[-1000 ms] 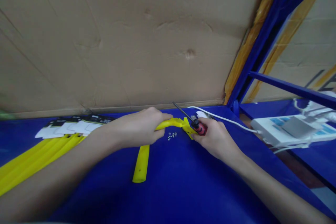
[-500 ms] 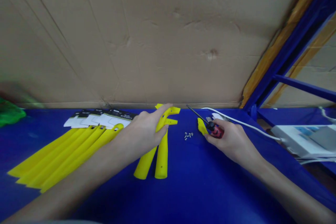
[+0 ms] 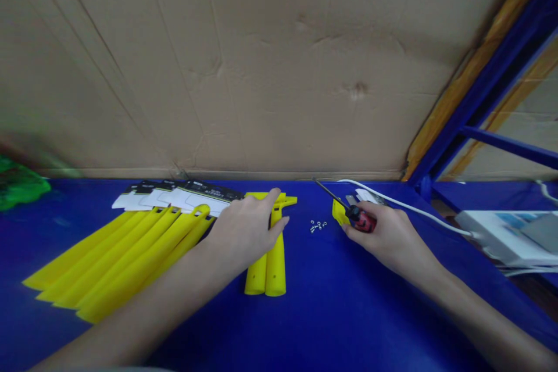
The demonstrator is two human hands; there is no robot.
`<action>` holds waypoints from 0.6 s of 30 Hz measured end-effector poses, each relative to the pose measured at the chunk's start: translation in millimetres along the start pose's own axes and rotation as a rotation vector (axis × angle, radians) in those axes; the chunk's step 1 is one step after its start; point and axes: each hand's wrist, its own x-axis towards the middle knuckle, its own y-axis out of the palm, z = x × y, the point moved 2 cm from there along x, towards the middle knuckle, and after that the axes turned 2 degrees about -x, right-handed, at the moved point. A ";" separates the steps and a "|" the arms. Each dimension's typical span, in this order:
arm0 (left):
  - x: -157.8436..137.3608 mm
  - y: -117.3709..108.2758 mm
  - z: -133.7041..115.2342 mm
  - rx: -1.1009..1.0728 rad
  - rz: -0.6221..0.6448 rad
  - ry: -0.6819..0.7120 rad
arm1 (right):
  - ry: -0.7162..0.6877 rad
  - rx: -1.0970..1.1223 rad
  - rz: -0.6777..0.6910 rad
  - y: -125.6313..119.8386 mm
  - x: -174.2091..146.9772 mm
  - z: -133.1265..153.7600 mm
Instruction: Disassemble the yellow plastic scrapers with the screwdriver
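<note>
Two tubes point(image 3: 275, 264) lie partly beneath my spread left hand point(image 3: 242, 229), emerging at five o'clock, long axes twelve to six; my right hand point(image 3: 389, 233) grips the screwdriver point(image 3: 365, 222), shaft toward ten.

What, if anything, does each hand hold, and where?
Right hand: dark-shafted screwdriver, by its red handle; perhaps also a small yellow piece. Left hand: over yellow tubular pieces; any grip cannot be told.
</note>
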 end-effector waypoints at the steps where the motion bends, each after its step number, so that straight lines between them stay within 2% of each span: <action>1: -1.7 0.9 -0.3 -0.015 0.008 0.008 | 0.005 0.010 0.001 -0.4 0.0 -0.3; 9: -9.3 -0.7 0.5 -0.089 0.007 0.028 | 0.021 0.168 0.039 -4.8 -1.8 0.6; 12: -17.5 -8.5 4.2 -0.067 -0.032 0.007 | 0.067 0.450 0.203 -8.6 -7.3 10.9; 13: -20.9 -11.1 5.8 -0.064 -0.066 0.018 | 0.098 0.591 0.284 -10.2 -9.4 16.3; 15: -27.8 -14.8 9.5 -0.069 -0.137 0.085 | 0.117 0.781 0.340 -15.7 -11.8 28.6; 18: -37.4 -15.7 18.3 -0.094 -0.197 0.164 | 0.093 0.834 0.420 -18.6 -10.1 45.4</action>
